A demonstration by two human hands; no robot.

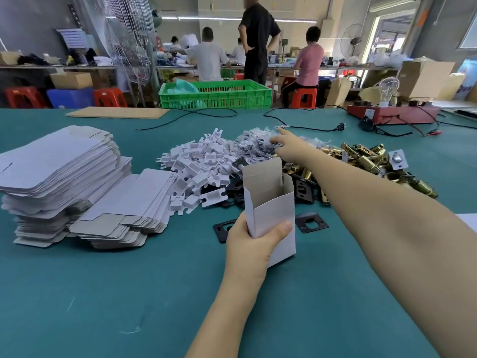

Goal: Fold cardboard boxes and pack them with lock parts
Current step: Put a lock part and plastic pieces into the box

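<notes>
Box held upright, reach into bagged parts
Left hand (254,242) gripping folded box (268,202), thumb across front. Right hand (290,144) stretched onto plastic bags (254,143); finger curl unclear.

Bright, even workshop light, soft shadows.
Doorway (387,45) glares at the far right; wide-angle bending at edges; background slightly soft.

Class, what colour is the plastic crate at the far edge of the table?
Green, with a lattice wall: the crate shows best in the head view.
</notes>
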